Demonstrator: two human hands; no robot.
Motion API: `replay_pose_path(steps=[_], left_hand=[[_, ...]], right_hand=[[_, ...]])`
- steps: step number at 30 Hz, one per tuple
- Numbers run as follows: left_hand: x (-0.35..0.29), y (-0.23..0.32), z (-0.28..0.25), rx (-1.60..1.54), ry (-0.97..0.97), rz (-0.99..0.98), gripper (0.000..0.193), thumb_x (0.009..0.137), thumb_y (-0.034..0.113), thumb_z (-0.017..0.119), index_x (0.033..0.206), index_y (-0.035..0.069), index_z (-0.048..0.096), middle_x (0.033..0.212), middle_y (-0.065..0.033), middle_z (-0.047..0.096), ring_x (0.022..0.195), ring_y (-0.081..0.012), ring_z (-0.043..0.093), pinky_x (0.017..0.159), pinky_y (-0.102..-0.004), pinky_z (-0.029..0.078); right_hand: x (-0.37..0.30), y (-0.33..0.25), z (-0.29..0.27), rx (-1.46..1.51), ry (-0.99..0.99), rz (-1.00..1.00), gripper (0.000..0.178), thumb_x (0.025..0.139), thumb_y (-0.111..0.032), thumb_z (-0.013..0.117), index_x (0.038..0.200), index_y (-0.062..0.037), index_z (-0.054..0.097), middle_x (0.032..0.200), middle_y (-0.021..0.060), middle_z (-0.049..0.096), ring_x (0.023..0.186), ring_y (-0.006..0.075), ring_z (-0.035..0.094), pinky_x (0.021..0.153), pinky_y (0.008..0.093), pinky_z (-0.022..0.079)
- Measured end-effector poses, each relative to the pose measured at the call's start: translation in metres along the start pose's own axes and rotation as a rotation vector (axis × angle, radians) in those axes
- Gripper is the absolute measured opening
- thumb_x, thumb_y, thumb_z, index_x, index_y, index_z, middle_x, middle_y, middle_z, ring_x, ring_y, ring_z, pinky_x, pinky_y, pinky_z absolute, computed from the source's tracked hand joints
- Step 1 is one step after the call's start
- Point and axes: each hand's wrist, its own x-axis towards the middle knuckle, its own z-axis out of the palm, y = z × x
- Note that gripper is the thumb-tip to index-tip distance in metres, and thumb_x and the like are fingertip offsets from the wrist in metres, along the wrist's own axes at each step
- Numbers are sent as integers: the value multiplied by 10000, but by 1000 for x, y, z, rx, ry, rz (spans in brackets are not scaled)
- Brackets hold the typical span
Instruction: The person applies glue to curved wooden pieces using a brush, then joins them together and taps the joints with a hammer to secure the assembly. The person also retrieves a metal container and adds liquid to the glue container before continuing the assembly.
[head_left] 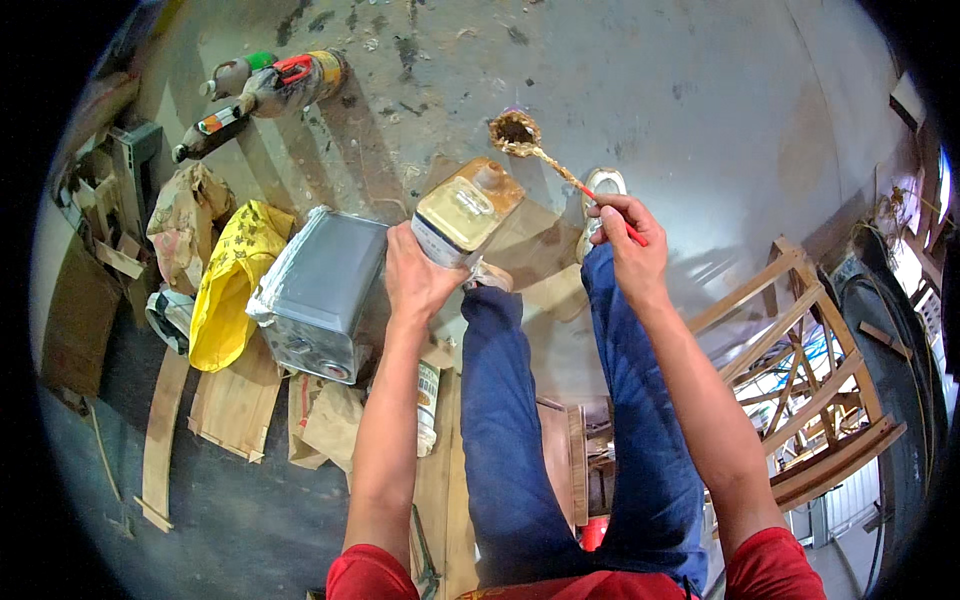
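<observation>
From where I stood, the seated person's left hand (427, 278) had its fingers wrapped round the near left corner of a squarish can (463, 212), its pale top smeared brown at the far side; whether the can touched the floor (700, 130) I couldn't tell. In the right hand (630, 237), the fingers were pinching the red handle of a slender stick (563, 172) crusted brown toward its far end. That end met the near rim of a small round pot (515, 132), caked in brown, just beyond the can and to its right. Left of the can was a big silver tin (326, 268), with a yellow bag (236, 270) beside it and a crumpled tan bag (187, 215) past that. Farther off, some bottles (290, 85) were grouped on the floor, well apart from the pot. Toward the floor's right edge stood a slatted wooden frame (815, 385); wood scraps (110, 215) were heaped toward its left edge.
</observation>
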Motion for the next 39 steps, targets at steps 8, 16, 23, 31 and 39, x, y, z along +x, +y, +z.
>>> replay_pose_path(steps=[8,16,23,31,39], left_hand=[[19,34,0,86,-39,-27,817,600,280,912,1238,-7,491,1249,-224,561,1201,-443,589,1026,-506,519],[37,49,-2,189,-84,-50,833,605,294,922,1235,-12,471,1239,-239,564,1169,-467,608,990,-532,540],[42,56,-5,227,-122,-78,853,596,301,940,1234,-16,471,1243,-243,565,1166,-465,616,990,-533,547],[44,55,-8,244,-117,-56,851,604,304,940,1235,-22,471,1252,-245,571,1157,-468,624,980,-529,553],[47,58,-8,263,-130,-99,859,589,301,946,1234,-9,471,1259,-237,569,1153,-465,625,980,-526,552]], right_hand=[[6,-3,-1,13,3,-1,230,1067,-150,616,1229,-7,696,1041,58,733,773,98,645,742,265,543],[16,-13,-2,-16,-24,25,217,1063,-143,610,1214,-12,696,1018,31,713,785,87,640,754,263,541],[21,-19,1,-1,-25,40,198,1060,-135,602,1185,-13,695,1005,27,713,778,80,635,750,258,538],[25,-14,-1,-16,-28,41,193,1060,-134,602,1180,-15,695,997,29,718,775,78,638,744,259,540],[27,-12,0,-8,-27,45,205,1059,-139,611,1187,-4,696,1019,39,727,774,79,635,744,259,540]])
